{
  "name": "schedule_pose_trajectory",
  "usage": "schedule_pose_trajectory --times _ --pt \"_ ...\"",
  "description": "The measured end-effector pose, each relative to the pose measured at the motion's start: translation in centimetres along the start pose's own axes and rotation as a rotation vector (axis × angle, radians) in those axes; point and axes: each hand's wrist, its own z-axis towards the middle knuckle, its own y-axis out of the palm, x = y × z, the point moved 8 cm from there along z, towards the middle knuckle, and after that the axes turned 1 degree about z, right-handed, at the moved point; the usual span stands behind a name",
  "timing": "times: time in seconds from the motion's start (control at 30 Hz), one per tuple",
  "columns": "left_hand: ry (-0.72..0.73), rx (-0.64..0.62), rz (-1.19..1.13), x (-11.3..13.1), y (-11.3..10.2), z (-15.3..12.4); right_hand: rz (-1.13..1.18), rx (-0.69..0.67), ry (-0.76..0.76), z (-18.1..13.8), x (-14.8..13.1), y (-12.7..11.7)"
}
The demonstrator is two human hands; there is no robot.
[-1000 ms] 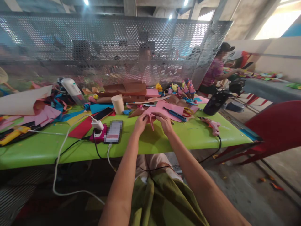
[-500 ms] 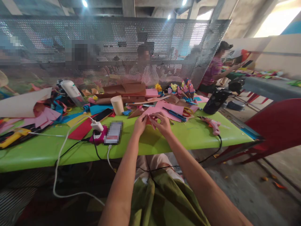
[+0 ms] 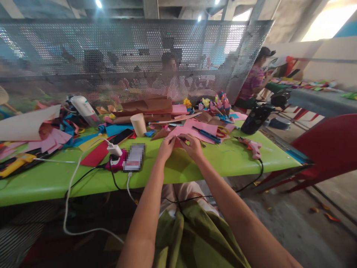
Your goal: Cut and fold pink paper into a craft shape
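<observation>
Over the green-covered table (image 3: 156, 175), my left hand (image 3: 166, 147) and my right hand (image 3: 193, 147) meet at the fingertips. Both pinch a small piece of pink paper (image 3: 176, 137), mostly hidden by the fingers. Just beyond them lies a larger pink paper sheet (image 3: 206, 127), with a blue cutter-like tool (image 3: 205, 134) on top. Yellow-handled scissors (image 3: 223, 131) rest to its right. A pale cardboard-like roll (image 3: 138, 125) stands upright beyond my left hand.
A pink glue gun (image 3: 253, 148) and a black tumbler (image 3: 256, 118) are at the right. To the left are a phone (image 3: 134, 156), a purple power outlet (image 3: 116, 163) with trailing cords and a yellow tool (image 3: 18, 164). A perforated metal screen (image 3: 125, 48) stands behind.
The pink piece that hung below my fingertips is now more hidden between them. My right fingers have drawn in closer to my left. At the far right, a person's arm has shifted.
</observation>
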Motion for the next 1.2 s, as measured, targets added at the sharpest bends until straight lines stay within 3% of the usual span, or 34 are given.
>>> schedule_pose_trajectory --times 0.93,1.2 --pt "0.004 -0.041 -0.076 -0.2 0.5 0.0 0.057 -0.004 0.092 0.2 1.3 0.3" --pt "-0.064 0.127 -0.133 -1.0 -1.6 0.2 0.227 0.101 0.203 0.2 2.7 -0.3"
